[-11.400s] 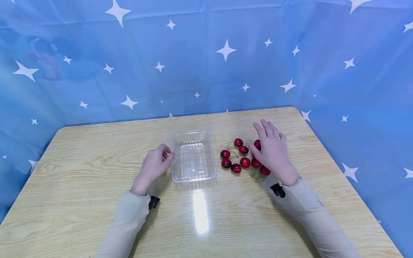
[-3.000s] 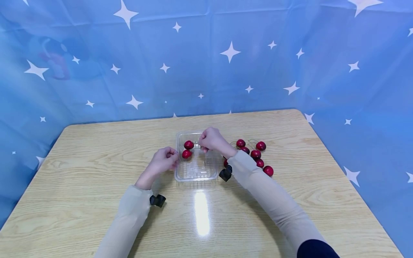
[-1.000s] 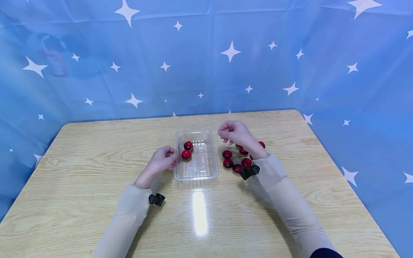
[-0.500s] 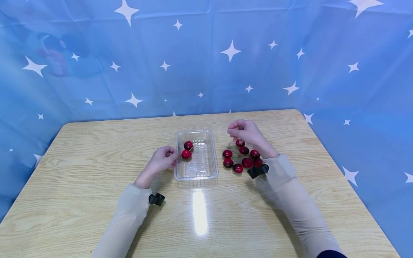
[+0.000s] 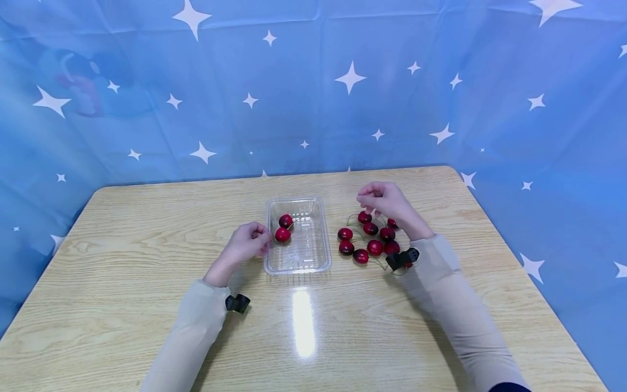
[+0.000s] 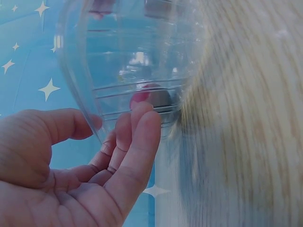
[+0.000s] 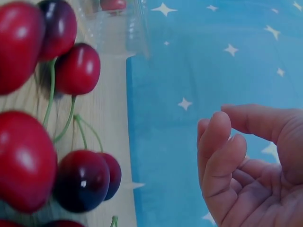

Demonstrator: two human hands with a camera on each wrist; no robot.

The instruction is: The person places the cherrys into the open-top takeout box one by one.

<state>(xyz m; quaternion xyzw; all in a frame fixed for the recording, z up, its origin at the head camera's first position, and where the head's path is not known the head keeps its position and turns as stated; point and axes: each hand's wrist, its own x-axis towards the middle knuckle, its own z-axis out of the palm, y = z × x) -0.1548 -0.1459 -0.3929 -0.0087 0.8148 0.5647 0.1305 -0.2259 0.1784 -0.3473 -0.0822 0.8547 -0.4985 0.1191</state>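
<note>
The clear plastic tray [image 5: 306,251] stands mid-table with two red cherries [image 5: 282,234] inside, near its left wall. My left hand [image 5: 244,242] holds the tray's left edge; the left wrist view has the thumb at the rim [image 6: 78,101] and the fingers along the ribbed wall. Right of the tray lie several dark red cherries [image 5: 375,247] with green stems. Above the far side of this group is my right hand [image 5: 388,201], fingers loosely bent. In the right wrist view nothing sits between its thumb and fingers, and the cherries [image 7: 81,181] are off to the side.
A wood-grain table [image 5: 147,256] carries everything, its far edge against a blue curtain [image 5: 294,81] with white stars. Each sleeve has a black wrist camera [image 5: 238,304]. A light reflection shows on the tabletop in front of the tray.
Since the earliest frame, two cherries have come into the tray. Over the last seconds my right hand has moved right from the tray to above the cherry group. The left hand keeps its place.
</note>
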